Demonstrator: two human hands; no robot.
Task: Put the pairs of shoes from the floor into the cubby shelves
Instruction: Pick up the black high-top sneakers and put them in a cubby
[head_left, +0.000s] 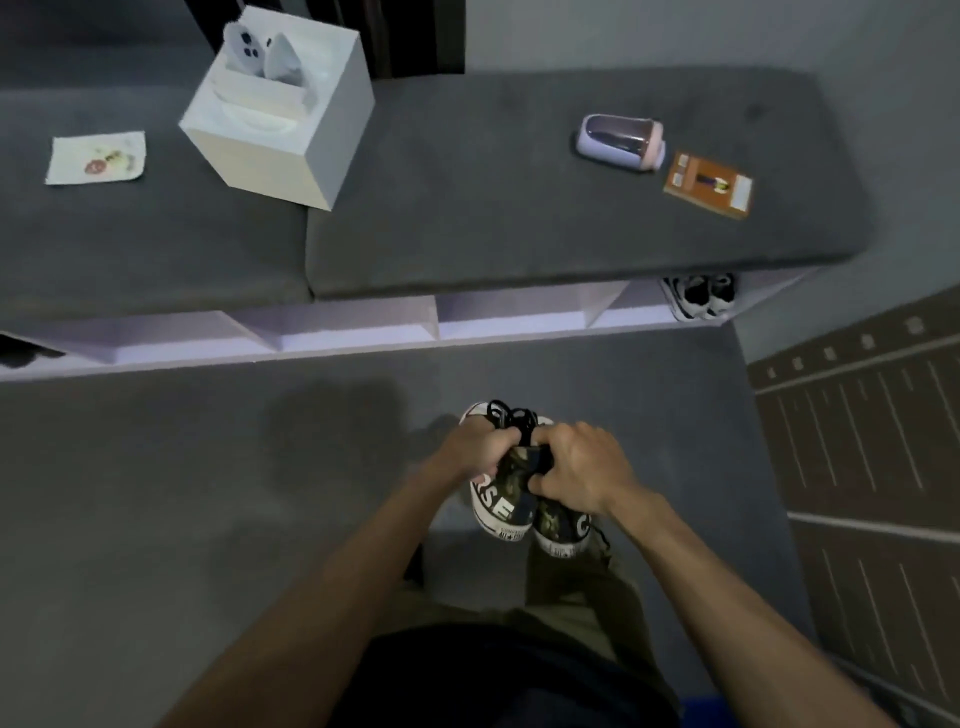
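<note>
we hold a pair of camouflage converse sneakers (519, 499) above the grey floor (182, 493), heels toward us, toes toward the cubby shelves (363, 332). our left hand (480, 447) has its fingers curled shut over the left shoe's collar, and our right hand (582, 470) is closed the same way on the right shoe, the black laces (506, 415) bunched between them. the shelves sit far from us under a grey cushioned bench top (519, 208); the far-right cubby already holds black-and-white sneakers (701, 296), and something dark sits at the far-left edge. the middle cubbies look free. the risks we see: a loose lace could snag on a divider, or the pinched shoes could slip apart as we lower them in.
</note>
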